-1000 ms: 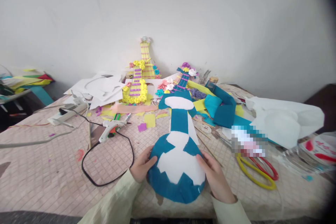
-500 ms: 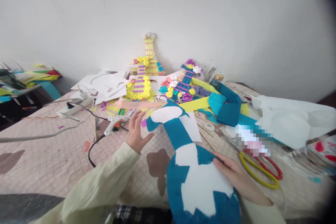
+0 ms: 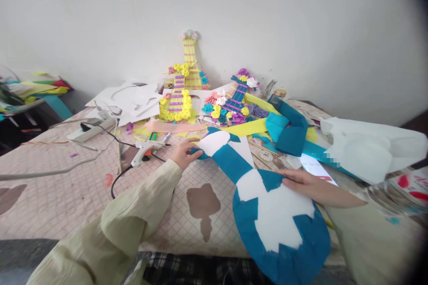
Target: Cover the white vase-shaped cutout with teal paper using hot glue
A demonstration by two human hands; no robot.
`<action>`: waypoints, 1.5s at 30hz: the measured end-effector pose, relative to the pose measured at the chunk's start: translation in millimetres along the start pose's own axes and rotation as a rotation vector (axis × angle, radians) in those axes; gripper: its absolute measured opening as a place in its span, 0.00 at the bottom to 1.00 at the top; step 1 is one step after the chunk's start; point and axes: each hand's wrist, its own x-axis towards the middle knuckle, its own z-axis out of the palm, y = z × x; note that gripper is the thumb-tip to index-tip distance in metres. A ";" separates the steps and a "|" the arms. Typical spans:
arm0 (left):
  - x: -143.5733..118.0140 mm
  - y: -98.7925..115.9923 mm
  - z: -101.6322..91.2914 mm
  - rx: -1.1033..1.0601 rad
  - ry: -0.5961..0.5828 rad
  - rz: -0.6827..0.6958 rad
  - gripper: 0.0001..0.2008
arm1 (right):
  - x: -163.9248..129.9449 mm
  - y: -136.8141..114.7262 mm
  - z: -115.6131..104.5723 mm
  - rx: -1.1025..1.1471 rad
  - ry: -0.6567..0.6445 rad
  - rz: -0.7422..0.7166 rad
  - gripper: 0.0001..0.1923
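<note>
Left hand (image 3: 183, 152) pinches the narrow top end of the blue-and-white guitar cutout (image 3: 267, 205) at frame centre, fingers curled round its edge. Right hand (image 3: 302, 182) lies flat and open on the cutout's round body, lower right. Glue gun (image 3: 145, 149) sits just left.

One head-worn view looks forward and down across the table (image 3: 67, 196) toward the wall (image 3: 301, 31); the sleeves sit close at the bottom; the craft clutter lies farther off.

A glue gun (image 3: 144, 149) lies near a power strip (image 3: 90, 130) — two flower-trimmed guitars (image 3: 182, 93) lean on the wall.
</note>
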 end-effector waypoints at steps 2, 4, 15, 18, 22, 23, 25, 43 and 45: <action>0.7 -1.2 -1.3 -0.018 -0.005 -0.038 0.09 | 8.9 -8.4 -8.1 -0.018 -0.028 -0.003 0.21; 0.2 -2.0 -3.7 -0.040 -0.003 -0.049 0.09 | 21.6 -16.8 -19.8 -0.062 -0.090 -0.033 0.23; -14.2 13.0 3.8 -0.429 0.032 -0.283 0.22 | 131.1 -87.8 -55.2 -0.719 0.108 -0.584 0.17; -13.2 16.3 9.0 -0.452 0.070 -0.411 0.23 | 148.3 -111.3 -40.1 -0.730 0.199 -0.635 0.14; -13.8 16.3 18.8 -0.486 0.136 -0.512 0.17 | 133.4 -127.4 -2.3 -0.709 0.531 -0.822 0.17; -15.1 16.4 22.2 -0.499 0.165 -0.508 0.17 | 122.6 -125.7 12.1 -0.661 0.629 -0.893 0.17; -19.5 18.2 30.6 -0.535 0.241 -0.507 0.19 | 96.8 -114.4 47.0 -0.462 0.665 -0.938 0.18; -99.9 60.1 26.0 -0.294 -0.008 -0.279 0.11 | 63.8 -28.5 84.2 0.060 0.435 -0.352 0.15; -86.8 44.6 11.4 -0.162 0.168 -0.204 0.15 | 63.5 -33.7 80.8 0.099 0.380 -0.326 0.16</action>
